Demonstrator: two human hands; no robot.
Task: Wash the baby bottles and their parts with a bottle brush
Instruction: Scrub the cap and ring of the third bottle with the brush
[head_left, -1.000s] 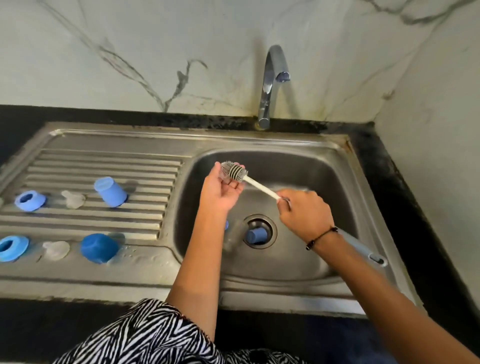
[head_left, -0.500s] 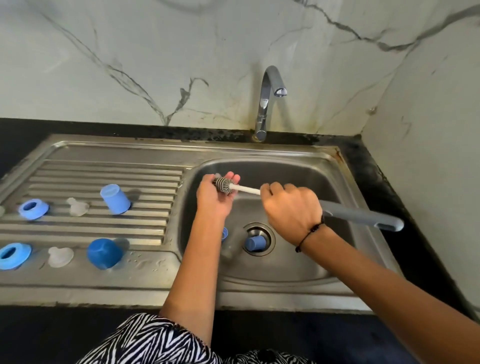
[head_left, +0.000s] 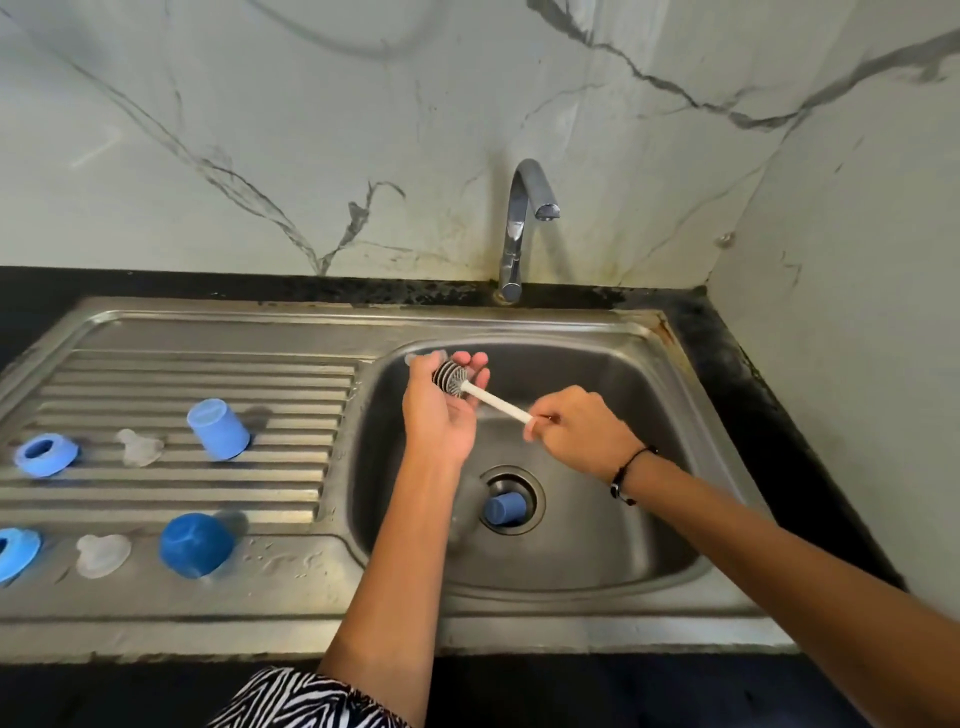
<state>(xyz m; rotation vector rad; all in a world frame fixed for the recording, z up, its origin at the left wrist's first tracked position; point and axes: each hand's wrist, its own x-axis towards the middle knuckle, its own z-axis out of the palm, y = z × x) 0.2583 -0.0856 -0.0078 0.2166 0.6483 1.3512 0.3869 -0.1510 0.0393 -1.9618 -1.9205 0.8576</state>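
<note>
Left hand (head_left: 441, 415) is cupped over the sink (head_left: 597, 561), the bottle brush (head_left: 470, 387) head resting in its palm beside a small clear part (head_left: 421, 357). Right hand (head_left: 582, 436) pinches the white stem. A blue cap (head_left: 504, 508) lies in the drain; blue caps, rings and clear teats sit on the drainboard (head_left: 208, 364).

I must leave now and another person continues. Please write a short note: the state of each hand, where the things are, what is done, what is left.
Left hand: over the basin, cupped around the brush head; a clear part shows at its fingertips.
Right hand: grips the bottle brush's white shaft.
Drainboard: two blue rings, two clear nipples, two blue caps.
Another blue cap lies in the drain.
Tap is off.
Which pieces are washed, I cannot tell.
</note>
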